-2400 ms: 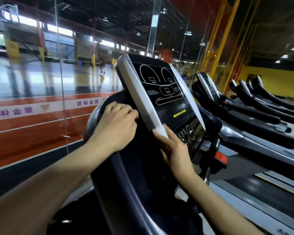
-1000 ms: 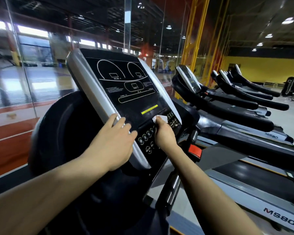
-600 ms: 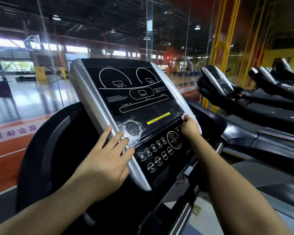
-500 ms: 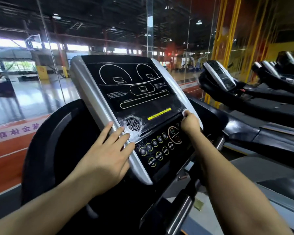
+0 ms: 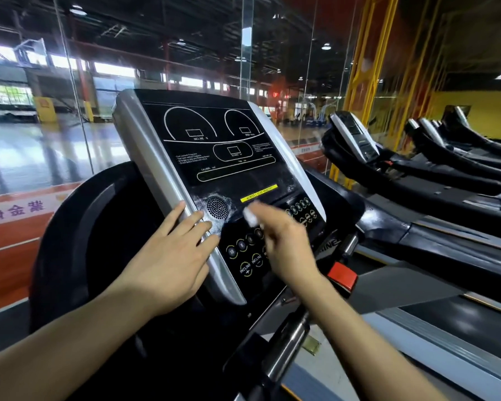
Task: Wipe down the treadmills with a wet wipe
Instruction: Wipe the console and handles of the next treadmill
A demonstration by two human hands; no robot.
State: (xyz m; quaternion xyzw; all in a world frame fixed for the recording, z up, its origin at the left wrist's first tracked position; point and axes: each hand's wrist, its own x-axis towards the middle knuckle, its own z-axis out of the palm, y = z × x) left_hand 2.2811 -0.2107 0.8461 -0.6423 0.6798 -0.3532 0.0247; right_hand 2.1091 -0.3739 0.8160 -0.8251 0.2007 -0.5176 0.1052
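Head view: the treadmill console (image 5: 226,169) tilts up toward the camera, its silver left edge (image 5: 154,166) and white right edge (image 5: 289,163) framing the black panel. Behind it stands a glass wall (image 5: 70,111); to the right a row of further treadmills (image 5: 417,169) sits close by, with a narrow gap between them and the console.

The left hand (image 5: 168,261) lies flat on the silver left edge, fingers straight, their tips just beside the round speaker grille (image 5: 217,207). The right hand (image 5: 284,250), blurred, is raised over the button rows (image 5: 249,247) and pinches a small white wet wipe (image 5: 250,217) at its fingertips, just below the yellow warning strip (image 5: 258,193). Whitish smears surround the grille.

Readable: "INCLINE" on two round buttons and under the left dial; the strip's text is too small to read.
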